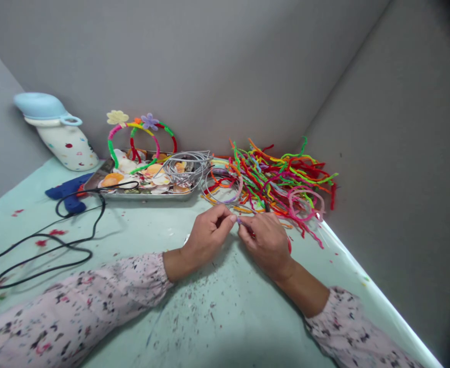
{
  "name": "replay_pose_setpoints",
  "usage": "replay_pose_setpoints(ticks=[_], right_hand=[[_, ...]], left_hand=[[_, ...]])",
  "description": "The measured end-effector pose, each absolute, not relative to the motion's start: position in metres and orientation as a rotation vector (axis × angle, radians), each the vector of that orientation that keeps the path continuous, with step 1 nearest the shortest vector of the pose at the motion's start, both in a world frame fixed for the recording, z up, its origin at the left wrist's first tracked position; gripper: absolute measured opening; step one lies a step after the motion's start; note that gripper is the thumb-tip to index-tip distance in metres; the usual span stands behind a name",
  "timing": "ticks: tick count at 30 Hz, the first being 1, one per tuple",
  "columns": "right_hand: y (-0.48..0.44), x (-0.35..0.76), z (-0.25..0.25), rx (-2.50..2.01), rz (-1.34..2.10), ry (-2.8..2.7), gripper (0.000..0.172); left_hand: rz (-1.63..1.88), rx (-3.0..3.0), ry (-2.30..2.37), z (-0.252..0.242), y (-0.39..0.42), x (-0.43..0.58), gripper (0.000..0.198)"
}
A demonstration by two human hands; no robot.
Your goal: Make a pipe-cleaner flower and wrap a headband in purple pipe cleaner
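Note:
My left hand [211, 232] is closed in a pinch at the middle of the table, thumb against forefinger. Between its fingertips and those of my right hand [269, 240] shows a small purple fuzzy piece [239, 221], seemingly pipe cleaner. My right hand is curled around a tool with red handle parts [289, 245], mostly hidden by the fingers, so its kind is unclear. Just beyond both hands lies a wire ring [203, 188], with lilac and pink fuzzy covering along its right side. A heap of colourful pipe cleaners [271, 174] spreads behind my right hand.
A metal tray [152, 196] holds shells, a coil of grey wire [188, 166] and two pipe-cleaner hoops with flowers. Left of it lie a blue glue gun [71, 191] and its looping black cord [44, 263]. A white bottle [66, 145] leans at the back left. Grey walls enclose the table.

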State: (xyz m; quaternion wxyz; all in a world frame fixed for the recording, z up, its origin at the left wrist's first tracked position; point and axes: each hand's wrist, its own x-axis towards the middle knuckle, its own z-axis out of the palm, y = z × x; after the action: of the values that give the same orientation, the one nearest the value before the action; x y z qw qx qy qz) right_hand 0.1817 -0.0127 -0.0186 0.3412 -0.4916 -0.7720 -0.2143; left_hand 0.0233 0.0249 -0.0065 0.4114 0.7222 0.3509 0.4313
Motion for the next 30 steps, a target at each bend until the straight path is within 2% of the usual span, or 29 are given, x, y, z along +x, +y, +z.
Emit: replay_pose_setpoints(ticks=[6,11,14,23,30], right_hand=[[-0.012,0.181,-0.018,-1.237,-0.489,-1.973,0.006],[-0.011,0.183,-0.019,-1.311,-0.294,-1.882,0.011],[-0.011,0.184,-0.021,-1.32,-0.23,-1.873,0.006],[-0.013,0.182,-0.021,-1.283,-0.215,-1.881,0.007],[-0.015,0.182,-0.02,-1.247,-0.173,-1.94,0.01]], left_hand=[[1.094,1.805,0.874,-0.006,0.024,0.023,0.02],[1.134,1.735,0.909,-0.009,0.027,0.023,0.02],[1.14,1.693,0.923,-0.011,0.03,0.023,0.022],[0.946,1.571,0.841,-0.015,0.032,0.025,0.039],[0.917,1.509,0.79,-0.019,0.034,0.025,0.041]])
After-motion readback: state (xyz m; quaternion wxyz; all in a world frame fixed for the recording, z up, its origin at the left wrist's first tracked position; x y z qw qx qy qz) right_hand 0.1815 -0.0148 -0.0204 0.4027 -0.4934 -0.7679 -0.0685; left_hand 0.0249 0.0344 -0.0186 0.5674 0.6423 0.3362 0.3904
